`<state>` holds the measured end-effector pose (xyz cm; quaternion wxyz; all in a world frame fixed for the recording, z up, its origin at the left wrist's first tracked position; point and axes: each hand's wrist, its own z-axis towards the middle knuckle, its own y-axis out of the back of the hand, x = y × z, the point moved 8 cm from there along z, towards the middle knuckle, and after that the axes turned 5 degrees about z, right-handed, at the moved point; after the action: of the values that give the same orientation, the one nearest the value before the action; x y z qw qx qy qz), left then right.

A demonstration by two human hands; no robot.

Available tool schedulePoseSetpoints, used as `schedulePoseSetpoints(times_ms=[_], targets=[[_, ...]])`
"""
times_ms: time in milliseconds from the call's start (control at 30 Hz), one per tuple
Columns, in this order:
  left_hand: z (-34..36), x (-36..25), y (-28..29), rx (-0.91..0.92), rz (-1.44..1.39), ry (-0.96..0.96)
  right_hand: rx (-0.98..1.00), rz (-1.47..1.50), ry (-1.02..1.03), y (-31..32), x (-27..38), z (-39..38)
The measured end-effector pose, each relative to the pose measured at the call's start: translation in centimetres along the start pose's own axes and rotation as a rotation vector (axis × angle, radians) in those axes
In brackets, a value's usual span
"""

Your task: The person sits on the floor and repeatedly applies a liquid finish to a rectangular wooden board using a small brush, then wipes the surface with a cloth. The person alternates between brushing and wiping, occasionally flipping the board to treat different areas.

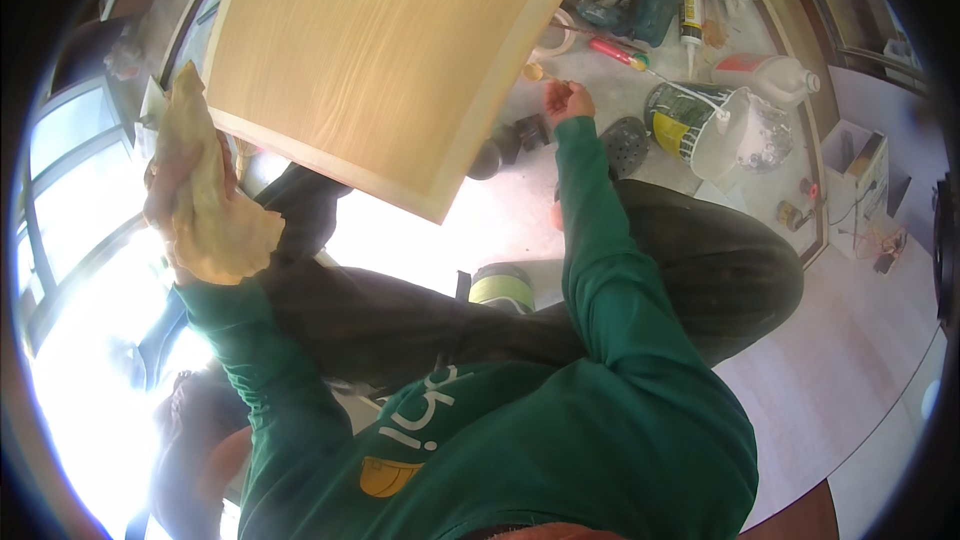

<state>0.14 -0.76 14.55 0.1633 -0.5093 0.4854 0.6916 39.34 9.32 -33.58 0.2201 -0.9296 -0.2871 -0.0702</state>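
Near the floor's (pixel 622 100) right edge lies a white-smeared, yellow-labelled bucket (pixel 680 128); the left hand (pixel 168 198) grips cream cloth (pixel 208 205), the right hand (pixel 568 100) curls, hold unclear.

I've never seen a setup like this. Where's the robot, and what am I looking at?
There is no robot: these are a person's own bare hands. The single picture comes from a wide fisheye camera worn on the head, looking down, so straight edges seem to bend. The left hand grips a pale yellow cloth. The right hand has its fingers curled near the edge of a large wooden panel; whether it holds anything is hard to tell. On the pale floor at the right are a white-smeared bucket, a whitish jug and a nozzled tube.
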Motion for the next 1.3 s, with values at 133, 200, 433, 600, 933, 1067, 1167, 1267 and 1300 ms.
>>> schedulePoseSetpoints(times_ms=[133, 200, 433, 600, 933, 1067, 1167, 1267, 1300], targets=[[-1.1, 0.2, -1.0, -0.201, -0.359, 0.285, -0.027, -0.324, 0.359, -1.3, 2.3, -3.6], [-1.0, 0.4, -1.4, -0.244, -0.368, 0.273, 0.031, -0.582, 0.513, -2.4, 3.3, -5.4], [-1.2, 2.5, 0.0, -0.118, -0.423, 0.323, 0.154, -0.844, 0.750, -4.5, 2.3, -4.9], [-1.1, 4.6, 0.4, -0.024, -0.461, 0.438, 0.152, -0.963, 0.810, -4.5, 2.8, -5.1], [-1.0, 3.6, 0.5, 0.011, -0.378, 0.260, 0.067, -0.643, 0.492, -3.0, 1.9, -4.7], [-1.1, 2.3, -0.4, 0.006, -0.365, 0.392, 0.011, -0.490, 0.279, -1.0, 1.3, -4.7], [-1.0, 1.6, -0.3, 0.010, -0.362, 0.389, 0.065, -0.360, 0.233, 0.7, 3.3, -6.4], [-0.2, -0.5, 0.5, 0.067, -0.032, -0.177, 0.195, -0.273, 0.204, 0.1, 6.3, -12.0], [-0.7, -1.8, 0.0, 0.059, 0.160, -0.450, 0.269, -0.250, 0.191, -0.6, 7.3, -14.0]])
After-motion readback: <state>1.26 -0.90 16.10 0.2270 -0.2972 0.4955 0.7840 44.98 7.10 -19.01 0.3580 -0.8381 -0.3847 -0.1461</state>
